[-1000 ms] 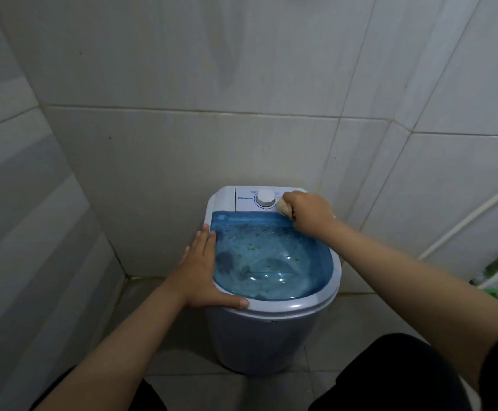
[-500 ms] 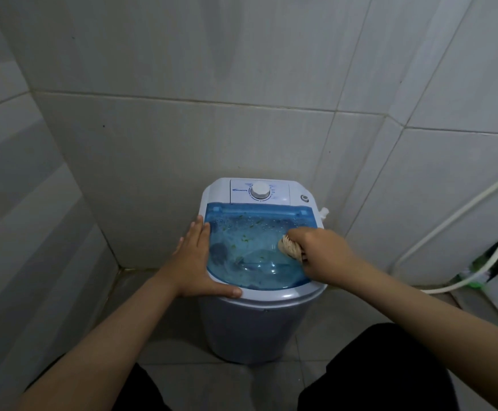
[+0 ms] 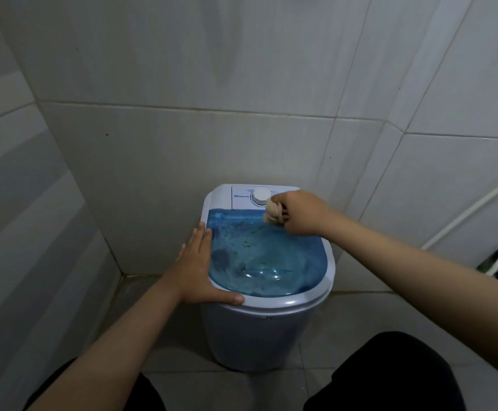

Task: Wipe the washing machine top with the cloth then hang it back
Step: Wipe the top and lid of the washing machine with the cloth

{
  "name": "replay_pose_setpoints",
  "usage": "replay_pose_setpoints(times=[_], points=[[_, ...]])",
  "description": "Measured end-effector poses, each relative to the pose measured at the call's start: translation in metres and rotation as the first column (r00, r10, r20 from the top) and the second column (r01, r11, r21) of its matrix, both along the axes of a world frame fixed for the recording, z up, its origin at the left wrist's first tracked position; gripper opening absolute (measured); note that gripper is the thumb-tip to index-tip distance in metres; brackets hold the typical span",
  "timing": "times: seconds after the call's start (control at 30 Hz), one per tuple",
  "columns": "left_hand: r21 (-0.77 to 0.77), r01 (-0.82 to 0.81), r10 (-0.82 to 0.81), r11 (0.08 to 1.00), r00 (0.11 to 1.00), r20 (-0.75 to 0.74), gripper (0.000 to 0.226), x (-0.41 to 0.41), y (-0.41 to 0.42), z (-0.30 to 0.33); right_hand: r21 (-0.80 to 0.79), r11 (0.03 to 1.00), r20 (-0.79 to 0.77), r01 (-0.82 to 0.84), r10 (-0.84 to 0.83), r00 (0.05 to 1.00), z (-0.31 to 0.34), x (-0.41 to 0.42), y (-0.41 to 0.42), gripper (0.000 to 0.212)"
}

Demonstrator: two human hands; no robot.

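two hands at work: right hand (image 3: 301, 213) clenches the soft, bunched cloth (image 3: 274, 214) beside the dial (image 3: 261, 198), left hand (image 3: 199, 268) flat, open, steadying the washing machine (image 3: 271, 304).

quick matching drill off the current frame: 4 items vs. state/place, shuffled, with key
Items:
1. left hand
2. right hand
3. cloth
4. dial

States or places:
A. white and round, on the control panel at the back of the washing machine
B. bunched up, at the far edge of the blue lid
C. flat and open, resting on the left rim with the thumb along the front edge
D. closed in a fist, at the back right of the top

Pairs: 1-C, 2-D, 3-B, 4-A
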State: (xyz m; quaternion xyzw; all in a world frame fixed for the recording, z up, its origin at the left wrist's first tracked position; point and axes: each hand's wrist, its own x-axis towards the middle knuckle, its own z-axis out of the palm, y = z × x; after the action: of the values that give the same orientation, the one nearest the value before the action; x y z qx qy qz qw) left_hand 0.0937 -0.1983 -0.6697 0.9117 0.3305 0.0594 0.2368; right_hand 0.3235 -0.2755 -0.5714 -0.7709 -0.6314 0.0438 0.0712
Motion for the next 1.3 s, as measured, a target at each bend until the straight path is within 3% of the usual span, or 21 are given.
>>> replay_pose_setpoints(times=[0.27,0.6,0.8,0.87,0.97,1.07,1.3], points=[[-0.005,-0.007,0.008,1.000,1.000,0.014,0.157,0.000,0.001,0.001,0.089,0.996,0.147,0.022,-0.035,0.988,-0.036,0.009,0.033,0.026],[-0.002,-0.002,0.002,1.000,1.000,0.021,0.158,0.001,0.002,0.000,0.077,0.995,0.142,-0.066,0.054,0.988,-0.042,-0.014,-0.030,0.023],[0.001,0.004,-0.004,1.000,1.000,0.023,0.155,-0.001,0.001,-0.001,-0.009,0.991,0.193,-0.131,0.131,0.972,-0.048,-0.028,-0.069,0.038],[-0.003,0.003,-0.003,1.000,1.000,0.022,0.156,0.000,0.000,0.000,-0.067,0.985,0.162,-0.157,0.166,0.973,-0.038,-0.026,-0.071,0.026],[-0.007,0.000,0.000,1.000,1.000,0.023,0.156,0.000,0.000,-0.001,-0.105,0.986,0.019,-0.128,0.131,0.991,-0.018,-0.015,-0.056,0.027],[-0.004,0.003,-0.003,1.000,1.000,0.023,0.155,0.000,-0.001,-0.001,-0.003,0.998,-0.061,-0.060,0.059,0.996,-0.012,-0.006,-0.025,0.025],[0.003,-0.003,0.003,1.000,0.999,0.032,0.154,0.001,-0.002,-0.001,0.093,0.995,0.106,-0.027,0.017,0.994,-0.035,-0.002,0.043,0.026]])
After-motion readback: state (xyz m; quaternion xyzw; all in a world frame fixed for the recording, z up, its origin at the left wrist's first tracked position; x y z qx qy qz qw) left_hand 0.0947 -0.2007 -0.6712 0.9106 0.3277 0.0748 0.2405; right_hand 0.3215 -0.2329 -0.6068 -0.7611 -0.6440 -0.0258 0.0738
